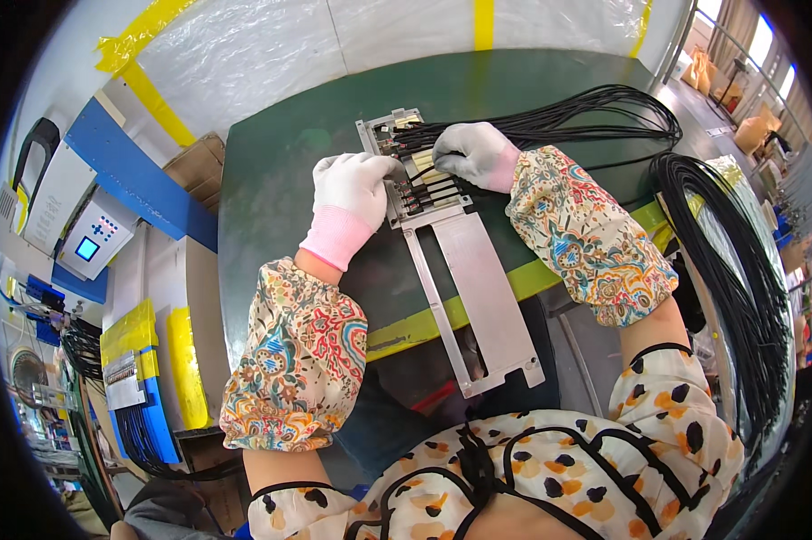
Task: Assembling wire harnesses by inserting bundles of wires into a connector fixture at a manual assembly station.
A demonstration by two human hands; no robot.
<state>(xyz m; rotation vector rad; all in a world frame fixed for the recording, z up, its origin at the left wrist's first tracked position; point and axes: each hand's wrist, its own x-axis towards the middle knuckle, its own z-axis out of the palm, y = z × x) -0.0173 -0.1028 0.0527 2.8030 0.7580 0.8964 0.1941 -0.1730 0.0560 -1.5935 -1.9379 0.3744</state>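
Metal fixture (482,288) overhangs near edge of table (271,198); black cables (559,120) trail toward right edge. Gloved left hand (352,187), right hand (478,155) at fixture: fingers curled, pinch can't be told. Control panel (98,236) markings illegible.

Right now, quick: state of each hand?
Left hand: fingers bent at the fixture; grip can't be told.
Right hand: fingers bent over the fixture, beside cables; grip can't be told.
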